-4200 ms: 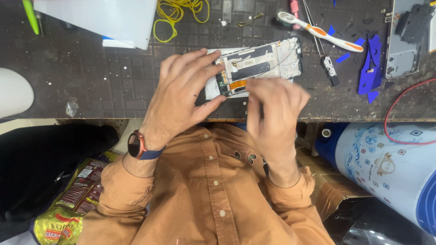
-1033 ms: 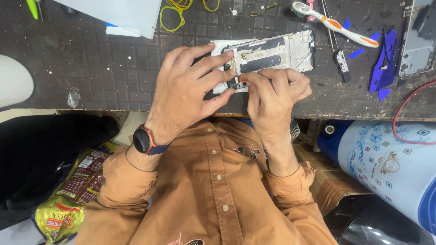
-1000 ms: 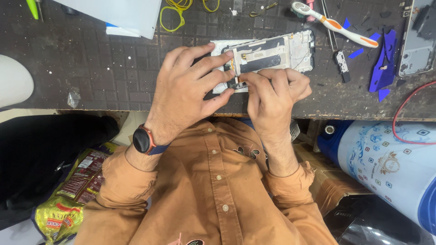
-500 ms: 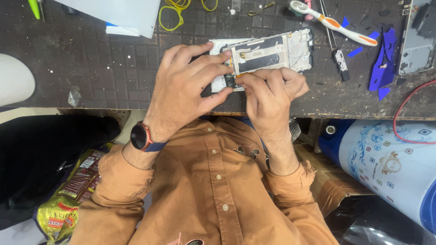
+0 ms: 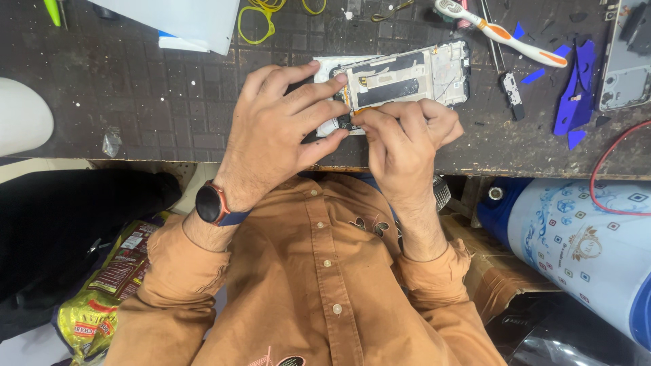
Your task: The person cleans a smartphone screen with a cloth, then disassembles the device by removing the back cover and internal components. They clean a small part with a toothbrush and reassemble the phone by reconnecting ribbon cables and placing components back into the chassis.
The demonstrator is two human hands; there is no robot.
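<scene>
The opened smartphone [image 5: 407, 78] lies on the dark grid-patterned work mat [image 5: 135, 95] at about 12 o'clock from the person's chest, its long side running across the view. Its near left end is hidden under both hands, so the part being worked there is hard to make out; only a small orange strip shows between the fingertips.

The left hand [image 5: 278, 132] is spread over the phone's left end, fingers pressing down on the frame, holding it in place. The right hand [image 5: 407, 132] is curled, thumb and forefinger pinched together at the phone's lower left edge; whether they grip a tool or a small part cannot be told.

At 1 o'clock a toothbrush [image 5: 502, 30] lies on the mat, blue plastic picks [image 5: 573, 95] at 2 o'clock, and a grey phone back cover [image 5: 627, 61] is cut off by the right edge. Yellow rubber bands [image 5: 261, 20] sit at 11 o'clock.

Compared with half a second ago, the phone has stayed put, and the right fingertips have drawn slightly closer to the left fingers.
</scene>
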